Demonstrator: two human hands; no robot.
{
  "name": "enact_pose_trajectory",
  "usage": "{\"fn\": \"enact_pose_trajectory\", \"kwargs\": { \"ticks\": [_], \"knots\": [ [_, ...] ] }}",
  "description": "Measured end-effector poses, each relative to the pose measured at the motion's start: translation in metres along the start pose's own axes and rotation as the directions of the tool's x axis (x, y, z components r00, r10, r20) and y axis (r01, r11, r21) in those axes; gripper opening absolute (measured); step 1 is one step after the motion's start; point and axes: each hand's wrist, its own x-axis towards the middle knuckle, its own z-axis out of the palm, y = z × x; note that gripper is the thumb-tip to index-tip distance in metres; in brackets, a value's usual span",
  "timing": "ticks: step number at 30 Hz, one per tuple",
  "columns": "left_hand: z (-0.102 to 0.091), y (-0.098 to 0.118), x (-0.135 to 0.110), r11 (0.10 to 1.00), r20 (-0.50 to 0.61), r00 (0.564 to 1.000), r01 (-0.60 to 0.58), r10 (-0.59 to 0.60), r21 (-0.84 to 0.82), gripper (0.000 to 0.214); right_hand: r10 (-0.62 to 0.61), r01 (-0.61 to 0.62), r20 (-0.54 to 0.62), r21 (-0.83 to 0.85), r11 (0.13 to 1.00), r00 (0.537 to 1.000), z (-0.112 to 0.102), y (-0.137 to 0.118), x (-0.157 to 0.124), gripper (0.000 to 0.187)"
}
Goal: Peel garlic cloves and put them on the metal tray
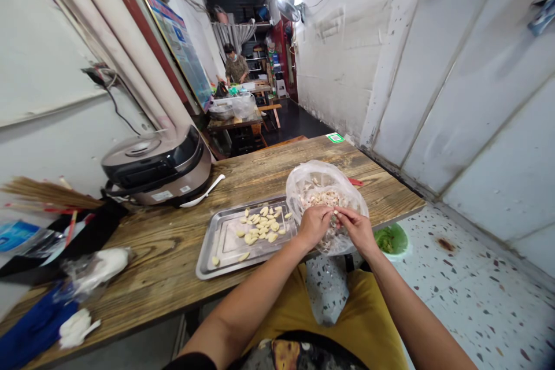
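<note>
My left hand [314,224] and my right hand [356,228] meet in front of a clear plastic bag [323,188] full of unpeeled garlic cloves, at the near edge of the wooden table [173,248]. Both hands are closed, pinching a single garlic clove [335,215] between their fingertips. Left of the bag lies a metal tray [221,243] with several peeled pale cloves [260,225] scattered on it.
A rice cooker [158,165] with a white spoon [203,192] stands at the back left. Bamboo skewers [47,193], bags and cloths lie at the far left. A green bowl [392,240] sits on the floor. Another person [236,63] works at a distant table.
</note>
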Motion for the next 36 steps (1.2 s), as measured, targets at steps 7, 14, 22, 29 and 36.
{"fn": "enact_pose_trajectory", "kwargs": {
  "ticks": [7, 14, 22, 29, 36],
  "knots": [
    [0.007, -0.006, 0.001, 0.992, -0.026, 0.997, -0.070, 0.073, 0.105, 0.022, -0.064, 0.064, 0.005, -0.067, 0.996, 0.998, 0.000, -0.001, 0.000, 0.025],
    [0.007, -0.006, 0.002, 0.994, -0.059, 0.998, 0.004, 0.002, 0.109, 0.019, 0.067, -0.067, -0.003, 0.107, 0.992, 0.998, 0.002, 0.001, 0.000, 0.024],
    [0.009, -0.010, 0.006, 0.905, 0.032, 0.949, 0.309, -0.314, -0.291, 0.018, 0.227, -0.245, 0.092, 0.403, 0.882, 0.969, 0.003, -0.001, -0.002, 0.032],
    [0.012, -0.013, 0.007, 0.896, -0.029, 0.921, 0.370, -0.388, -0.246, 0.015, 0.094, -0.093, -0.006, 0.088, 0.992, 0.996, 0.004, 0.001, -0.003, 0.029],
    [0.006, -0.017, 0.004, 0.939, -0.080, 0.936, 0.340, -0.343, -0.054, 0.013, 0.176, -0.145, -0.054, 0.358, 0.922, 0.983, -0.002, -0.002, 0.002, 0.034]
  ]
}}
